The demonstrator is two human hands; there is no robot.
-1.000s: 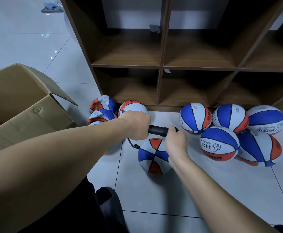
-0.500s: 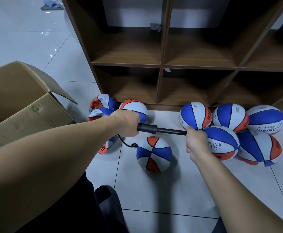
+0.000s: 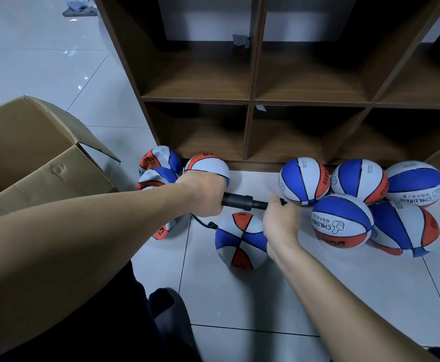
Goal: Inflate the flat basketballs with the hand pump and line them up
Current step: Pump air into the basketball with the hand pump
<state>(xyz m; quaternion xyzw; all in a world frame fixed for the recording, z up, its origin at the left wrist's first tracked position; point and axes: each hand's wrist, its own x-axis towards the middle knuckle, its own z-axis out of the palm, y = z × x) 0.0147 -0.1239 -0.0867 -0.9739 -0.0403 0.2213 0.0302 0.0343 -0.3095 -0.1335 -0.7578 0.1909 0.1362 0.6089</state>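
Note:
My left hand [image 3: 203, 193] grips the barrel of the black hand pump [image 3: 237, 201], held level above the floor. Its handle end is gripped by my right hand [image 3: 280, 219], close to the barrel. A thin black hose [image 3: 203, 222] runs from the pump down to a red, white and blue basketball [image 3: 239, 241] on the tiles below my hands. Several round basketballs [image 3: 341, 222] are clustered at the right against the shelf foot. Several flatter, crumpled balls [image 3: 159, 167] lie at the left, partly hidden behind my left forearm.
A brown wooden cubby shelf [image 3: 251, 100] stands behind the balls. An open cardboard box [image 3: 38, 163] sits at the left on the white tiled floor [image 3: 239, 296]. My dark-clothed knee [image 3: 166, 304] is at the lower middle.
My right hand pulled the pump handle out to the right, then pushed it back in toward the barrel. The left hand and the ball stayed almost in place.

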